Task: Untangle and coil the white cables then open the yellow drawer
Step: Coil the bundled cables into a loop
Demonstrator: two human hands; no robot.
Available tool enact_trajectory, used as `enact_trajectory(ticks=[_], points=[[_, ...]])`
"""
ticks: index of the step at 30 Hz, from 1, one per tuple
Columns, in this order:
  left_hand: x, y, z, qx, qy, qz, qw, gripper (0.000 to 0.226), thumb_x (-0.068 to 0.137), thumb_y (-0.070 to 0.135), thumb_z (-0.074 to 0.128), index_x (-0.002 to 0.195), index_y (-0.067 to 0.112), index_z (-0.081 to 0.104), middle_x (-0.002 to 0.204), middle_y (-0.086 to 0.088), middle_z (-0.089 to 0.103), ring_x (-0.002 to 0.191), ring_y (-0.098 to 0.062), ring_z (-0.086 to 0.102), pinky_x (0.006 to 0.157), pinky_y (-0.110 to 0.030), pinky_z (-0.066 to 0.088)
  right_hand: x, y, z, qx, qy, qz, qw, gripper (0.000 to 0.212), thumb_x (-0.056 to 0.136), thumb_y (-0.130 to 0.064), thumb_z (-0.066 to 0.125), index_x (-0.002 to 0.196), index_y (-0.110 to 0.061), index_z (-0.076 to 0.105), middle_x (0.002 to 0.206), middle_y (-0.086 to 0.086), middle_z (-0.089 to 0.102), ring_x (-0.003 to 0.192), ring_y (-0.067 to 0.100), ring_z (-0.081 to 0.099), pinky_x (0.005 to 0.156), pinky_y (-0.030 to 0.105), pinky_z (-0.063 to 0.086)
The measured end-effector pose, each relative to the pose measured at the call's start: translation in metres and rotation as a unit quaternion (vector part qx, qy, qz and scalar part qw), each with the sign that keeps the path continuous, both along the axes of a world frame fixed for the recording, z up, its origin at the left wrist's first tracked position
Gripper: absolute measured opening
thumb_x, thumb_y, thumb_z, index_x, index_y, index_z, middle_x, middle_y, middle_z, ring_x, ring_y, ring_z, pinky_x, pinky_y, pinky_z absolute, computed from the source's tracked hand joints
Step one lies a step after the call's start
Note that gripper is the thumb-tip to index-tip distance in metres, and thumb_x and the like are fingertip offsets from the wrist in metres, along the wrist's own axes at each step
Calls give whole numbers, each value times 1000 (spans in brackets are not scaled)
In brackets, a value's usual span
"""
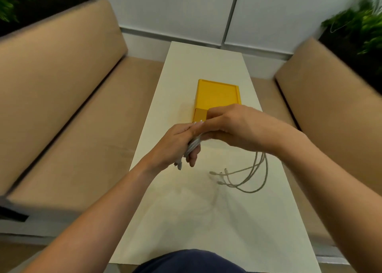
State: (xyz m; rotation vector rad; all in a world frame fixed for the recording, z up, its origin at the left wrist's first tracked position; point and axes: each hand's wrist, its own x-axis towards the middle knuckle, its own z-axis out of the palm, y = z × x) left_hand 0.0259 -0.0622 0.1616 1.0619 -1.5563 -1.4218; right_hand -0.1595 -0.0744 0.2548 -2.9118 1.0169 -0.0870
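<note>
left hand (177,142) is curled tight round a bunch of white cables (248,175), plug ends poking out below it. right hand (233,125) pinches the same bunch at the top w/ bent fingers. loose ends hang in loops over the white table (186,210). yellow drawer (217,99) box sits just behind the hands, closed.

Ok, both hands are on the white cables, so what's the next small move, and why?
Probably lay one more turn: the left hand grips the bundled white cables, the right hand holds them alongside, yet several ends trail loose in loops over the table. I'd leave the yellow drawer, apparently closed, until those are gathered.
</note>
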Motion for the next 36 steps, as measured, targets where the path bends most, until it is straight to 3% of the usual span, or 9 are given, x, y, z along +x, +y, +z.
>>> enact_trajectory(ticks=[3, 5, 9, 14, 20, 24, 27, 30, 36], points=[[1, -1, -4, 50, 65, -16, 997, 49, 112, 30, 37, 79, 4, 62, 51, -12, 50, 40, -26, 49, 50, -31, 41, -9, -22, 4, 46, -32, 16, 998, 27, 101, -36, 60, 124, -29, 72, 97, -12, 67, 78, -1, 51, 71, 26, 51], [2, 1, -6, 83, 88, -37, 992, 51, 112, 32, 35, 104, -5, 68, 50, -10, 47, 39, -24, 44, 47, -28, 40, -14, -32, 6, 79, -55, 34, 995, 24, 98, -32, 66, 119, -26, 76, 88, -18, 62, 75, -7, 54, 70, 7, 39], [0, 6, -9, 144, 161, -64, 974, 60, 107, 44, 35, 122, -3, 69, 52, -6, 32, 38, -15, 29, 40, -25, 29, -17, -44, -7, 77, -136, 28, 987, 23, 92, -31, 72, 110, -18, 81, 82, -24, 59, 74, -6, 60, 66, 6, 37], [3, 11, -4, 136, 194, -87, 968, 64, 102, 51, 35, 121, 0, 70, 49, 2, 27, 33, -9, 22, 38, -20, 22, -12, -43, -40, 170, -295, -50, 939, 21, 94, -22, 71, 109, -11, 80, 88, -5, 69, 81, 7, 64, 74, 19, 47], [16, 8, 0, 111, 228, -83, 964, 53, 104, 45, 42, 107, 1, 72, 45, 8, 24, 30, -5, 21, 38, -20, 17, 9, -1, -77, 259, -417, -133, 861, 45, 104, -42, 35, 134, -25, 63, 90, -30, 62, 81, -5, 56, 70, 14, 41], [10, 0, 5, 152, 294, -53, 942, 43, 102, 44, 41, 80, 12, 59, 39, 10, 27, 27, -3, 24, 39, -23, 13, 22, 11, -90, 254, -442, -157, 846, 41, 109, -33, 37, 147, -22, 48, 103, -30, 61, 87, -8, 59, 73, 12, 45], [6, -6, 9, 183, 350, -58, 917, 43, 104, 41, 38, 73, 14, 51, 36, 9, 29, 26, -4, 28, 34, -18, 26, 37, 18, -95, 240, -502, -177, 812, 38, 110, -29, 38, 145, -19, 47, 123, -14, 63, 112, 3, 61, 92, 25, 52], [3, -11, 12, 192, 364, -49, 910, 42, 100, 39, 41, 68, 14, 48, 34, 8, 28, 26, -6, 32, 35, -18, 31, 47, 24, -90, 260, -579, -201, 746, 39, 110, -35, 37, 143, -20, 52, 134, -3, 63, 130, 10, 57, 111, 32, 46], [-2, -17, 17, 180, 283, 19, 942, 47, 90, 55, 56, 66, 17, 46, 40, 6, 23, 34, -8, 34, 45, -21, 33, 53, 20, -81, 256, -650, -236, 676, 34, 109, -25, 45, 136, -14, 62, 115, 3, 73, 105, 8, 68, 93, 27, 55]])
